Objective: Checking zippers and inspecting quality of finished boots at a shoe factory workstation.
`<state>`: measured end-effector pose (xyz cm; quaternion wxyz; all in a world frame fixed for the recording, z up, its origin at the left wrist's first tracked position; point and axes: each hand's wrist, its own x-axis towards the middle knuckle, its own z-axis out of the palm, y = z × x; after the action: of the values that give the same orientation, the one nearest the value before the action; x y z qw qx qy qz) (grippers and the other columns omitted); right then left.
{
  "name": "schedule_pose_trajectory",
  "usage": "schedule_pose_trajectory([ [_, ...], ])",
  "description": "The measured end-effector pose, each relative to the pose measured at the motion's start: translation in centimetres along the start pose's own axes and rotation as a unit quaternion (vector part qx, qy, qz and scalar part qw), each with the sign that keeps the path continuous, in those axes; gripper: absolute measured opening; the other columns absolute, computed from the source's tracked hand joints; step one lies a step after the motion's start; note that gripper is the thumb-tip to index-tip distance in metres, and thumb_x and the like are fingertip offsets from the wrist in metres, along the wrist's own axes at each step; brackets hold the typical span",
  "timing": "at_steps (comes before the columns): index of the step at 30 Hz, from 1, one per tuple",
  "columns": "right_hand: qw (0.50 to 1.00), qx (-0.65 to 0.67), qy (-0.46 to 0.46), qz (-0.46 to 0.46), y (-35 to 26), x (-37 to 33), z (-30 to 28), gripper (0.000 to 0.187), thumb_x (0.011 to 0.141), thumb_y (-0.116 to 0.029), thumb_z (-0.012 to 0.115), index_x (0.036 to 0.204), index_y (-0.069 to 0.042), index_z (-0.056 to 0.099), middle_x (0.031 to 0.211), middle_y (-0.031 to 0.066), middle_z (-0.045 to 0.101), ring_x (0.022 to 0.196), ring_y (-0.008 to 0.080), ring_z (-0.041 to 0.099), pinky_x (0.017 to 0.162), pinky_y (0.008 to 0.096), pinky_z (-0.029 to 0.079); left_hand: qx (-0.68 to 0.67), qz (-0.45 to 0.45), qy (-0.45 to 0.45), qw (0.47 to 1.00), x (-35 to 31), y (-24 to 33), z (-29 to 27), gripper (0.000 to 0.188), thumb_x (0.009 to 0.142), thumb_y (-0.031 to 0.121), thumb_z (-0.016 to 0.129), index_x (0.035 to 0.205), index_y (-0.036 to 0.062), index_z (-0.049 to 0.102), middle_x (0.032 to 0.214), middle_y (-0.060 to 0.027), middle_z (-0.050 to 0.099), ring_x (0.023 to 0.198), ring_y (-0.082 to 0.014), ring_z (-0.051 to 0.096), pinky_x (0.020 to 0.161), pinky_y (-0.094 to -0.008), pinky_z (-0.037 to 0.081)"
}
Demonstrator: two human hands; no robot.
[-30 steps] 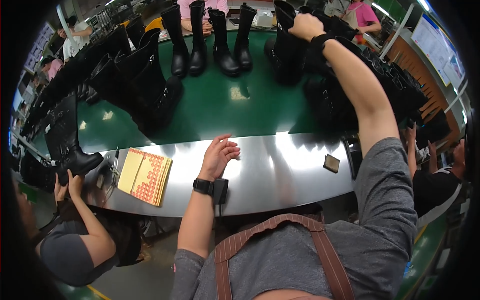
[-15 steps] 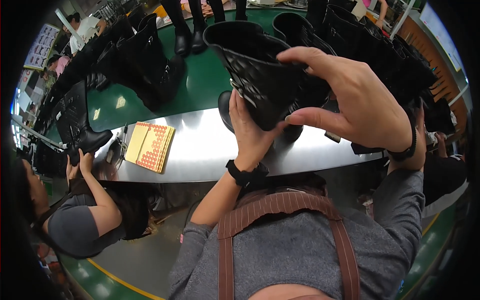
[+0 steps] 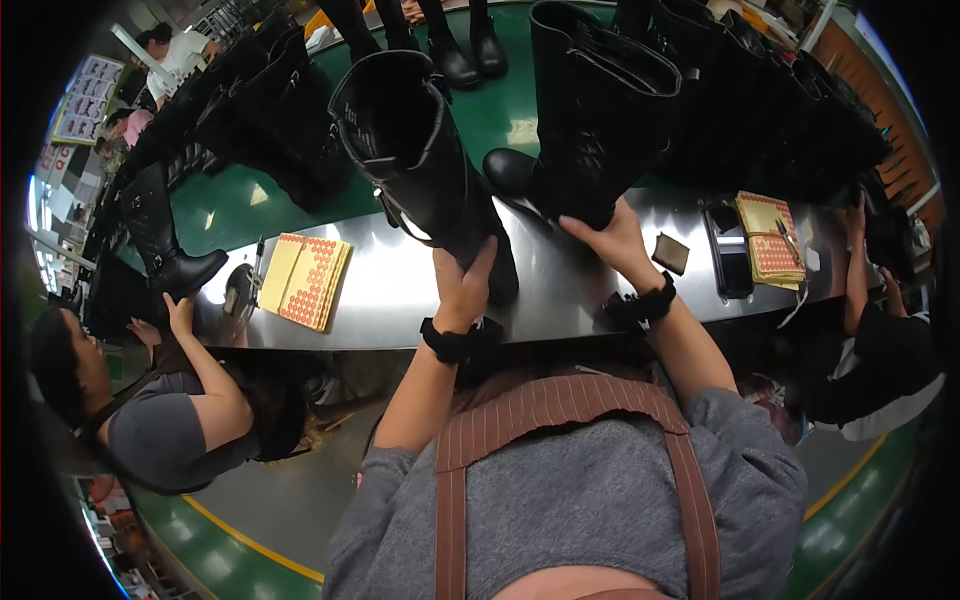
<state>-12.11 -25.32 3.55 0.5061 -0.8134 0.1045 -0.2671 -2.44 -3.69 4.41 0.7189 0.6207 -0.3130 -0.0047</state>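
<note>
Two tall black boots stand before me over the metal table edge. My left hand is closed on the lower part of the left boot, whose wide shaft opening tilts toward me and shows a buckled strap on its side. With thumb and fingers, my right hand grips the right boot low down at its foot. That boot's rounded toe points left toward the other boot. Some fingers of both hands are hidden behind the boots.
Yellow sticker sheets lie at left and another stack at right, beside a black phone. A small brown block lies near my right wrist. More boots crowd the green surface. Co-workers sit on both sides.
My right hand has come down from the rim of the raised boot to the right boot's foot. The left boot has moved left, its shaft leaning toward me, my left hand still on it.
</note>
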Motion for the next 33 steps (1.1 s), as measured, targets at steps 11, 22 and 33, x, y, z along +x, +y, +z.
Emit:
schedule_pose_trajectory([
  [11, 0.983, -0.016, 0.179, 0.044, -1.9, -5.8, -3.6, 0.035, 0.079, -0.014, 0.076, 0.107, 0.004, 0.063, 0.098, 0.0110, 0.071, 0.086, 0.0155, 0.066, 0.080, 0.0273, 0.050, -0.129, -0.078, 0.030, 0.988, -0.3, 1.2, -4.3, 0.037, 0.075, -0.005, 0.063, 0.112, -0.0029, 0.060, 0.104, -0.0086, 0.064, 0.094, -0.0186, 0.060, 0.087, -0.0298, 0.047],
  [22, 0.949, -0.074, 0.192, -0.239, -4.0, -9.6, -4.8, 0.037, 0.074, -0.004, 0.072, 0.103, -0.003, 0.049, 0.091, 0.0093, 0.049, 0.081, 0.0193, 0.048, 0.074, 0.0308, 0.041, 0.058, 0.271, 0.144, 0.950, 2.8, 8.6, -4.5, 0.096, 0.077, 0.021, 0.065, 0.148, 0.0030, 0.004, 0.147, -0.0175, 0.026, 0.135, -0.0287, 0.030, 0.111, -0.0423, 0.024],
  [33, 0.979, 0.111, 0.020, -0.170, -17.3, 6.7, 5.3, 0.021, 0.091, -0.023, 0.061, 0.091, -0.001, 0.061, 0.081, 0.0096, 0.062, 0.070, 0.0203, 0.060, 0.065, 0.0304, 0.047, 0.634, 0.263, 0.077, 0.723, 7.0, 19.7, -1.7, 0.015, 0.081, 0.015, 0.070, 0.091, 0.0044, 0.068, 0.077, -0.0075, 0.053, 0.080, -0.0270, 0.051, 0.072, -0.0371, 0.042],
])
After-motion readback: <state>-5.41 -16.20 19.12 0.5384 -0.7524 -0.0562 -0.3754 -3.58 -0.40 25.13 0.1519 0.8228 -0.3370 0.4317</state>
